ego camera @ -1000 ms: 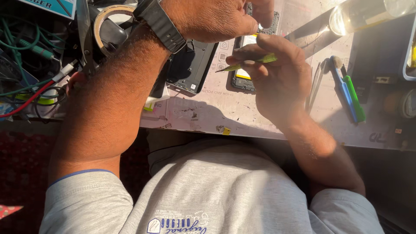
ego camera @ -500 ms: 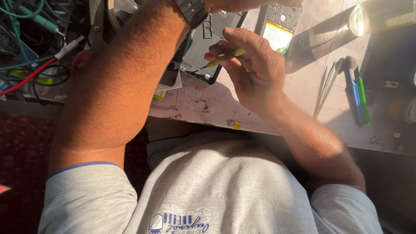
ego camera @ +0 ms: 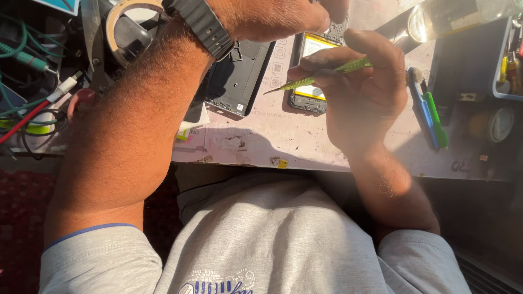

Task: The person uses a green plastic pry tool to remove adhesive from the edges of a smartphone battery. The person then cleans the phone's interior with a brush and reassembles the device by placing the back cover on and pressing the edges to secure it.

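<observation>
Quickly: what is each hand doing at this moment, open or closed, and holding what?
Left hand: curled closed over the opened phone; what it holds cannot be told.
Right hand: closed on a thin green tool.

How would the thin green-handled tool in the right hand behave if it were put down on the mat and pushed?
The green-handled tool looks slim and straight, so it is probably stiff and light. Its handle seems round, so it may roll on the flat work mat. The fine metal tip looks delicate and could bend under side pressure. The right hand pinches it like a pen.
</observation>
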